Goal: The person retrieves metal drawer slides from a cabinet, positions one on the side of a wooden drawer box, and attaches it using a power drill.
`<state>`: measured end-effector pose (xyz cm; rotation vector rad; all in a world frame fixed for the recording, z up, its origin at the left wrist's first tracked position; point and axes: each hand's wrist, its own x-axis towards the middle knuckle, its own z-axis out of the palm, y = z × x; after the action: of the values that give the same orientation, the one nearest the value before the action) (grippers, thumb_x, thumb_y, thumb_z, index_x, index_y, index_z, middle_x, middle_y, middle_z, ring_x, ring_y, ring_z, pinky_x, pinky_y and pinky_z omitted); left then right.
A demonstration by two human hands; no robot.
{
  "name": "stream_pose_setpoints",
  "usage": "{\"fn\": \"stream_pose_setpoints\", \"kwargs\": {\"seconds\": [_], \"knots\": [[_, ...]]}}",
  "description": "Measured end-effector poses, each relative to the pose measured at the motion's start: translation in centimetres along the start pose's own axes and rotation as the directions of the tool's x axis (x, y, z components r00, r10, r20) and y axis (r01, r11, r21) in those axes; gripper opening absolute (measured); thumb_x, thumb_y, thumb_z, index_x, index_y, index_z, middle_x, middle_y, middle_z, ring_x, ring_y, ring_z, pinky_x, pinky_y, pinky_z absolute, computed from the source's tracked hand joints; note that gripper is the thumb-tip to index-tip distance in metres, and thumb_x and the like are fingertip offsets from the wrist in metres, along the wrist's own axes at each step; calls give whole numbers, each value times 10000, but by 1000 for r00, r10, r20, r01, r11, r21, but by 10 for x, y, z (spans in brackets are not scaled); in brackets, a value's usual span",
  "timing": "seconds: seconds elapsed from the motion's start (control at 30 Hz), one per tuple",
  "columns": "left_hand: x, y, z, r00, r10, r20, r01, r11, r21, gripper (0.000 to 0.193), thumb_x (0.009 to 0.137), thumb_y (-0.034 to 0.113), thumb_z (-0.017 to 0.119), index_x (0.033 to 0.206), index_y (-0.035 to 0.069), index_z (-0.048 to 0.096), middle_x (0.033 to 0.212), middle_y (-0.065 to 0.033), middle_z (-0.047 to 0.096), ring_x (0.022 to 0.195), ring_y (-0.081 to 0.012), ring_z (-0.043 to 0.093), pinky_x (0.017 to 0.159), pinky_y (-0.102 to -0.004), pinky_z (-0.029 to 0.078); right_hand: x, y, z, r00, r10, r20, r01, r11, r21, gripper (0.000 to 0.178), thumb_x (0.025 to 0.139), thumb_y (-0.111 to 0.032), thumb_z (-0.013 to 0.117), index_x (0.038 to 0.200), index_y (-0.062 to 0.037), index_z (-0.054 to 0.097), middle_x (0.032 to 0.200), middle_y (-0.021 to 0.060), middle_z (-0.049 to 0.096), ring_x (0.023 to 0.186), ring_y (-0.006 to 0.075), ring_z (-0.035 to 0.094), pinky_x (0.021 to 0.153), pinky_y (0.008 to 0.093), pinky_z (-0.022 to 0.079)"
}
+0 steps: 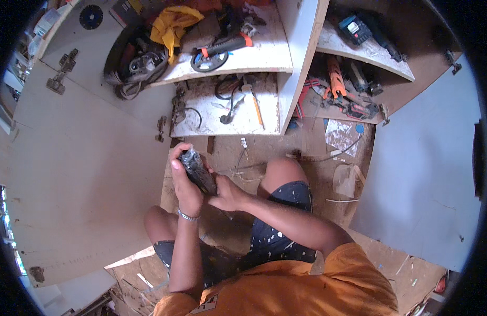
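A dark, oblong package in shiny clear plastic (pixel 196 167) is held up in front of my knees, just before the open cabinet. My left hand (pixel 185 185), with a chain bracelet at its wrist, is wrapped around its left side, fingertips over the far end. On the near right side, my right hand (pixel 227 194) grips the lower end of the same package. What lies inside the plastic is too dark to make out.
Two cabinet doors stand open, one left (pixel 85 174), one right (pixel 417 179). The upper shelf (pixel 264 60) holds a yellow cloth (pixel 172 26), a belt and tools. Below lies a caulking-gun-like tool (pixel 252 105). Orange tools (pixel 335 79) sit at right; a cable (pixel 317 158) crosses the littered floor.
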<state>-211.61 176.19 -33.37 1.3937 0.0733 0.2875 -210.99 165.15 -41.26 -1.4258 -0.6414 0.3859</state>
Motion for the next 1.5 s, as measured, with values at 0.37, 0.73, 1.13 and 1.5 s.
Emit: {"fn": "stream_pose_setpoints", "kwargs": {"seconds": [0.37, 0.73, 1.13, 1.5], "knots": [[-17, -20, -19, 992, -89, 88, 81, 992, 100, 812, 977, 699, 317, 1510, 87, 277, 1151, -159, 573, 1064, -246, 576, 952, -379, 460, -8, 10, -6, 980, 199, 14, -199, 979, -49, 507, 724, -18, 652, 1214, 56, 544, 1121, 190, 649, 1102, 233, 600, 983, 351, 452], [-83, -60, -40, 756, -519, 398, 249, 792, 558, 906, 804, 506, 778, 1425, -24, 384, 1161, -288, 627, 1126, -387, 632, 958, -437, 490, -22, -26, -18, 839, 512, -185, -393, 805, 445, 280, 806, -50, 659, 1073, -7, 586, 882, 78, 645, 834, 178, 634, 792, 322, 498], [-143, -32, -12, 716, -678, 168, 605, 722, 335, 730, 850, 385, 751, 1384, 23, 409, 1019, -231, 693, 969, -423, 687, 849, -467, 564, -47, -41, 2, 625, 753, -208, -502, 591, 632, 450, 913, -304, 587, 1237, 2, 526, 971, 178, 651, 814, 306, 652, 727, 418, 561], [-143, -39, -9, 462, -807, 368, 793, 190, -578, 360, 1042, 357, 511, 1120, 10, 564, 860, -87, 702, 762, -165, 700, 637, -291, 581, -39, -17, -2, 395, 902, -176, -760, 428, 489, 411, 975, -355, 593, 1143, 19, 577, 929, 142, 702, 732, 224, 685, 603, 333, 567]]}}
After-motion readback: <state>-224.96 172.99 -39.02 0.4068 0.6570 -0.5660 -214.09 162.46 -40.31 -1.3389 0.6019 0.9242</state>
